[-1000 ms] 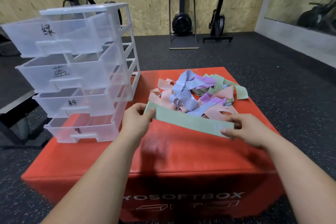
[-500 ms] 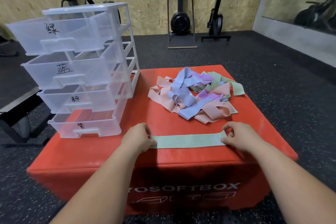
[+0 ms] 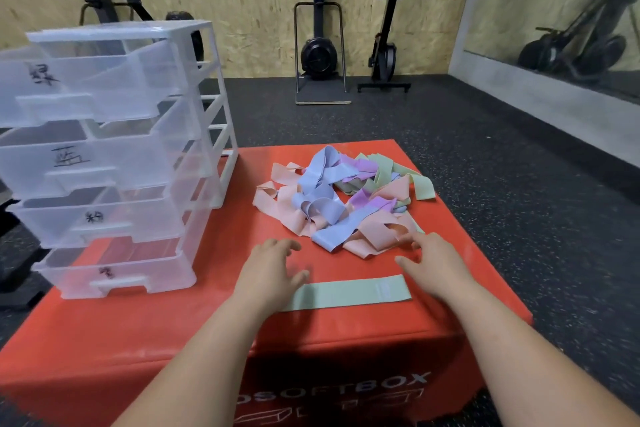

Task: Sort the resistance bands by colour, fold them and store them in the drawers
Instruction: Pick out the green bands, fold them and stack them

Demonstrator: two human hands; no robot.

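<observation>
A single green resistance band (image 3: 349, 292) lies flat on the red soft box (image 3: 156, 340), just on the near side of the pile of bands (image 3: 343, 204) and apart from it. Its long axis runs left to right, roughly along the box's front edge, with the right end slightly farther away.

The left hand (image 3: 272, 274) is below and left of the pile, fingers spread and relaxed, gripping nothing. Its heel covers the green band's left end, and whether it touches the band cannot be told. The right hand (image 3: 433, 263) sits at the pile's near right edge, also spread and holding nothing, its fingertips reaching the nearest pink loop.

The pile mixes pink, blue, purple and green bands in a loose tangle. Left of it stands a clear drawer unit (image 3: 110, 156) with four labelled drawers pulled out.
</observation>
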